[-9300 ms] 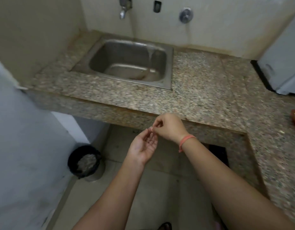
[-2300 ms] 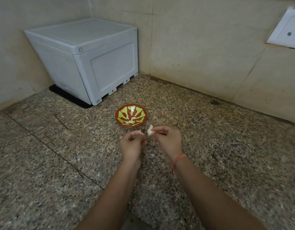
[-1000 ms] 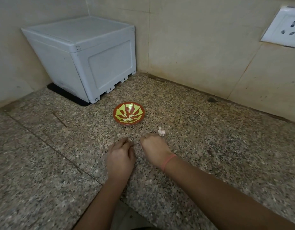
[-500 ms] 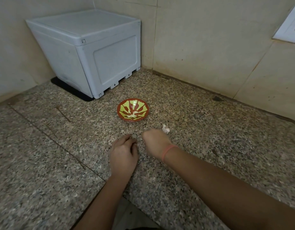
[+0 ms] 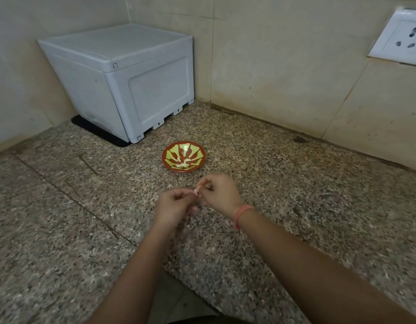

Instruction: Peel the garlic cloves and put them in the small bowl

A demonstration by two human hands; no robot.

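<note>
- A person's left hand (image 5: 176, 204) and right hand (image 5: 219, 192) meet above a speckled granite counter (image 5: 61, 218). Both pinch one small garlic clove (image 5: 197, 192) held between their fingertips.
- The left hand's fingers are curled, and its thumb and forefinger grip the clove from the left.
- The right hand's fingers are also curled and pinch the clove from the right and above. The clove is too small to show whether any skin is coming away.
- The small bowl (image 5: 165, 157), red-brown with a yellow-green sunburst pattern, sits on the counter just beyond the hands and does not touch them. Pale garlic pieces (image 5: 182, 164) lie in its bottom.
- A pink band (image 5: 242, 212) circles the right wrist.
- Farther beyond the hands and off to the left, a pale grey box (image 5: 132, 78) stands on a black mat (image 5: 97, 132) in the corner of the tiled walls.
- High up, well to the right of the right hand, a white wall socket (image 5: 401, 38) is set into the tile.
</note>
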